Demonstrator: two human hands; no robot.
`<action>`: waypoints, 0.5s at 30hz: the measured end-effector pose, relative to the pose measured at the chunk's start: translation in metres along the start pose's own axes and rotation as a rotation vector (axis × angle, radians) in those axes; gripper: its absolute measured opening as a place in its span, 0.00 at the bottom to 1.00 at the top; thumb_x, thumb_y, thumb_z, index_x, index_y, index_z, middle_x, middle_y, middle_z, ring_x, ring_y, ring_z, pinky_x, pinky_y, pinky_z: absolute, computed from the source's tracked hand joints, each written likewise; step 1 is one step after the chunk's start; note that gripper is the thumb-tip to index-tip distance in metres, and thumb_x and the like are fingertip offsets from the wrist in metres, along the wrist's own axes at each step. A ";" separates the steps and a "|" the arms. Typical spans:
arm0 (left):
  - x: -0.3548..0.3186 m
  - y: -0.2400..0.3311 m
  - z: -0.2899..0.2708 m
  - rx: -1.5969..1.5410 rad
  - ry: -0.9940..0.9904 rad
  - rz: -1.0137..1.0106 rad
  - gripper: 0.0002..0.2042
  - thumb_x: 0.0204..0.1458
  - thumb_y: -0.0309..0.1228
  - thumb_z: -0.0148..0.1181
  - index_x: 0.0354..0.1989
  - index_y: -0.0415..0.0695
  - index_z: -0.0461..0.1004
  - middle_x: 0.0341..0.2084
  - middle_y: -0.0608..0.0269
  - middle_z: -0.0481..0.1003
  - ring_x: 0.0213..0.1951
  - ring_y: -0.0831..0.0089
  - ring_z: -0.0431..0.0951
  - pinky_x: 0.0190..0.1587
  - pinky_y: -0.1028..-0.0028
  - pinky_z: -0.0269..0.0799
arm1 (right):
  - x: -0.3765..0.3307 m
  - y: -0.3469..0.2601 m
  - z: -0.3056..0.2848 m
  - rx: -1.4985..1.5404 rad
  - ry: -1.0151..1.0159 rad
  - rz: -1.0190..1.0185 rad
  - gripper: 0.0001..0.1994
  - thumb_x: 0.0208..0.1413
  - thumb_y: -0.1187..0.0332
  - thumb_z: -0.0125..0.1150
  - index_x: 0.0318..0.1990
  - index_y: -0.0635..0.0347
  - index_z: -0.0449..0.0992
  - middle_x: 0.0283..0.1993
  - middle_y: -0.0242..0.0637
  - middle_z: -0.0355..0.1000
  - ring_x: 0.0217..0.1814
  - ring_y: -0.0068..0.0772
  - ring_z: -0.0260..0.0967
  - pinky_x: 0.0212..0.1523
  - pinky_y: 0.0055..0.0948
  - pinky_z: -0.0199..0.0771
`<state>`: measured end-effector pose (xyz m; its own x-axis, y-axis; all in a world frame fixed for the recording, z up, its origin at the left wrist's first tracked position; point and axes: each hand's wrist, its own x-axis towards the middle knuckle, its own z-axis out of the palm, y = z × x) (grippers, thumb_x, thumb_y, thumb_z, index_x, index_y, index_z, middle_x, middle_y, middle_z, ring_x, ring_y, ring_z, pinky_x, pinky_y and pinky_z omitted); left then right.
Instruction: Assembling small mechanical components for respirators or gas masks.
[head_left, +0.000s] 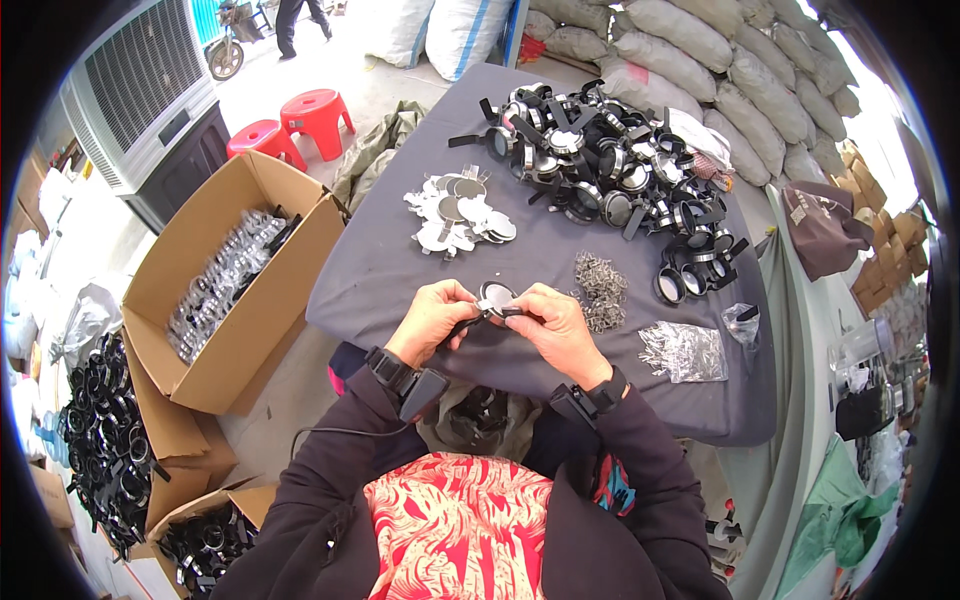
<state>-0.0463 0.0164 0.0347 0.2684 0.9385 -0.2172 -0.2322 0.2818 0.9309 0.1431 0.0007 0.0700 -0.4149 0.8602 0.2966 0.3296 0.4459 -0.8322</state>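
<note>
Between my two hands, over the near part of the cloth-covered table (375, 270), is a small round black-rimmed piece (496, 294) with a pale disc in it. It resembles a small round mirror with a black strap. My left hand (436, 318) pinches its left side, fingers closed. On the opposite side, my right hand (552, 328) grips the edge between thumb and fingers. Beyond the hands lie loose round discs with white tabs (462, 212). A heap of small wire-like metal parts (600, 290) sits right of my right hand, with a clear bag of small parts (690, 350) nearer me.
Many black-rimmed round pieces with straps (610, 165) are heaped at the table's far right. A cardboard box (255, 375) of clear-wrapped pieces stands left, near a black pile (108, 440). Red stools (315, 120), an air cooler (140, 90) and stacked sacks (680, 40) stand farther off.
</note>
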 end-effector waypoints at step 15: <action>0.000 -0.008 -0.002 0.018 -0.007 0.018 0.02 0.44 0.22 0.54 0.24 0.38 0.67 0.14 0.66 0.68 0.11 0.83 0.64 0.10 0.83 0.57 | 0.018 0.018 0.014 -0.267 -0.056 -0.243 0.09 0.37 0.76 0.62 0.29 0.62 0.70 0.29 0.39 0.69 0.32 0.39 0.69 0.32 0.30 0.69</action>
<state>-0.0467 0.0142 0.0266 0.2704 0.9421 -0.1982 -0.2200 0.2609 0.9400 0.1298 0.0206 0.0539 -0.5522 0.7091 0.4385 0.4217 0.6913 -0.5868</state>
